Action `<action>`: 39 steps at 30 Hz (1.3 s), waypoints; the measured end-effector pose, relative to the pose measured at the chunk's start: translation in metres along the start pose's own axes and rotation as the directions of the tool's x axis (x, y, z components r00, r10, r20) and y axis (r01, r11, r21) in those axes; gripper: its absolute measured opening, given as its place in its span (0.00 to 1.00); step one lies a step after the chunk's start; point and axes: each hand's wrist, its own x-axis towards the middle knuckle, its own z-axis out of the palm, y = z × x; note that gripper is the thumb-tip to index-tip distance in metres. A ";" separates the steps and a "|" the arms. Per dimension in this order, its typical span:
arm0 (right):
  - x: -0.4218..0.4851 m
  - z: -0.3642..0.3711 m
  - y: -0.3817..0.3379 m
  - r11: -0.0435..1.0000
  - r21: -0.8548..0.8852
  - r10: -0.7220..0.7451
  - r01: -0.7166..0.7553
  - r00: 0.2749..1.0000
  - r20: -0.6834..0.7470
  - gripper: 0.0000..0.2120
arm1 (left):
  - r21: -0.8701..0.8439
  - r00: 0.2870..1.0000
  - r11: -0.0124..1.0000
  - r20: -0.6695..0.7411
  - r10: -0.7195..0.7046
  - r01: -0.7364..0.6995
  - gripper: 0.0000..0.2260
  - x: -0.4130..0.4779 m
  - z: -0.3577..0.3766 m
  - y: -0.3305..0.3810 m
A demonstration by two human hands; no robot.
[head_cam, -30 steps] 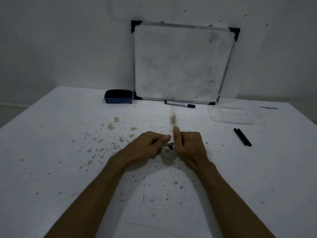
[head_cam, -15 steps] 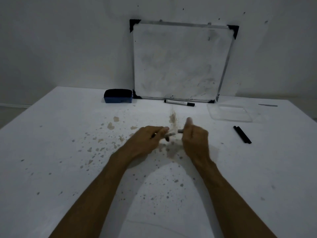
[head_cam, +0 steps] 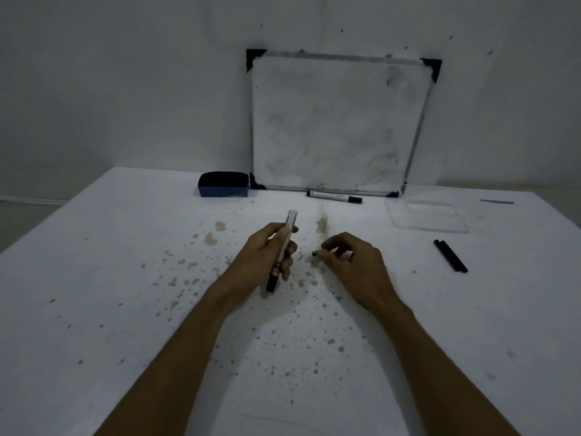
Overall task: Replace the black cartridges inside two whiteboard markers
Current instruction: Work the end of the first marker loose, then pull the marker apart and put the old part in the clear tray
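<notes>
Got my left hand (head_cam: 267,256) wrapped round the marker (head_cam: 282,250) mid-barrel above the table (head_cam: 94,294), right hand (head_cam: 352,259) pinching its tiny end plug (head_cam: 315,253); both look light, stiff and slippery, so grip mid-body, and the spare cartridges (head_cam: 450,255) sit well off right.

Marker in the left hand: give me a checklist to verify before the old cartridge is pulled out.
1. Marker gripped by left hand: ok.
2. Far end of marker uncapped: ok, it looks open.
3. End plug held in right hand: ok, a small dark piece shows at the fingertips.
4. Old cartridge visible in the barrel: cannot tell.
5. Two spare cartridges on table, right side: ok.
6. Second marker by the whiteboard: ok.
</notes>
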 end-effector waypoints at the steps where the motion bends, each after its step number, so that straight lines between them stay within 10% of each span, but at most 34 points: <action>1: -0.001 0.001 0.001 1.000 -0.020 -0.022 0.022 1.000 0.004 0.06 | 0.000 1.000 1.000 -0.028 0.000 0.000 0.12 0.000 0.001 -0.001; 10: -0.009 0.002 -0.009 0.995 0.010 -0.100 0.101 0.995 -0.027 0.07 | -0.204 0.953 0.976 -0.304 0.009 -0.075 0.10 0.007 0.003 -0.006; 18: -0.016 0.019 -0.030 0.960 0.270 -0.087 0.076 0.996 0.029 0.16 | -0.436 0.980 0.897 -0.197 -0.009 -0.079 0.16 0.000 0.020 -0.001; 25: -0.004 -0.002 -0.024 0.446 0.871 0.186 -0.206 0.973 0.135 0.13 | -0.288 0.987 0.958 -0.153 -0.048 0.002 0.13 -0.006 0.027 -0.005; 29: -0.006 0.004 -0.026 0.563 0.787 0.213 -0.252 0.964 0.156 0.16 | -0.279 0.990 0.959 -0.111 -0.086 0.052 0.20 -0.008 0.035 -0.003; 35: -0.010 0.000 -0.044 0.662 0.747 0.216 -0.062 0.970 -0.112 0.14 | -0.824 0.941 0.519 0.051 -0.334 0.228 0.24 -0.007 0.033 0.005; 39: -0.028 0.015 -0.045 0.927 0.345 -0.125 0.149 0.988 -0.092 0.09 | -0.851 0.929 0.435 0.148 -0.340 0.295 0.25 -0.009 0.034 0.005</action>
